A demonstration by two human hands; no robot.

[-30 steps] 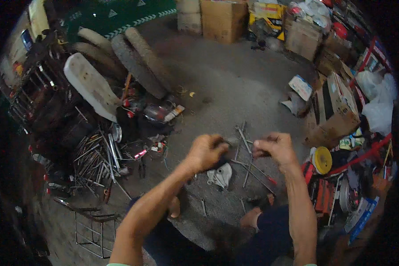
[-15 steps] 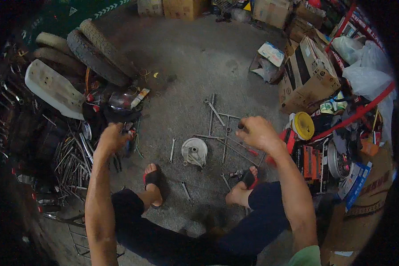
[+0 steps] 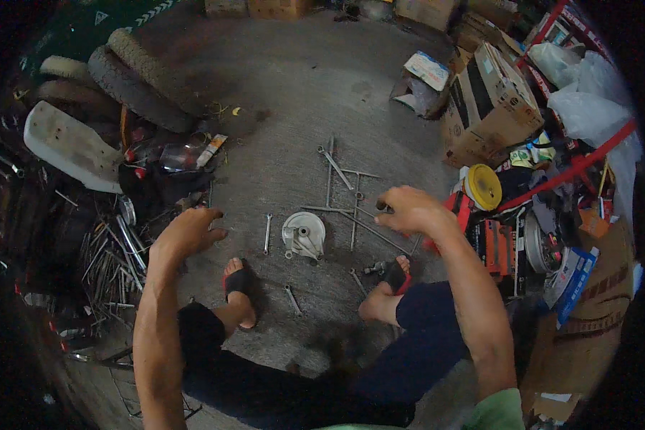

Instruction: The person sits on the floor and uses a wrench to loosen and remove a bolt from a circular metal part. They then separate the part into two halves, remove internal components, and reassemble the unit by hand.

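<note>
My left hand (image 3: 191, 231) hovers over the floor left of the wrenches, thumb and fingers apart, holding nothing I can see. Opposite it, my right hand (image 3: 411, 209) hangs with loosely curved fingers and a gap to the thumb; it is nearest the T-handle wrenches and looks bare. Between my hands lies a round metal brake plate (image 3: 315, 223) with a lever on it. A combination wrench (image 3: 267, 235) lies left of the plate, another wrench (image 3: 293, 300) nearer my feet, and a larger wrench (image 3: 337, 169) farther off. Crossed T-handle wrenches (image 3: 356, 228) partly pass behind my right hand.
At left are tyres (image 3: 135, 86), a white fender-like panel (image 3: 68, 147) and a heap of metal tools (image 3: 111, 265). A cardboard box (image 3: 491, 107), a yellow-lidded tub (image 3: 484, 186) and plastic bags (image 3: 588, 107) crowd the right. A small metal part (image 3: 374, 268) lies by my right foot.
My left hand has come down and inward from beside the clutter at left, its fingers now more spread. My right hand is nearly as before. The whole view has shifted slightly.
</note>
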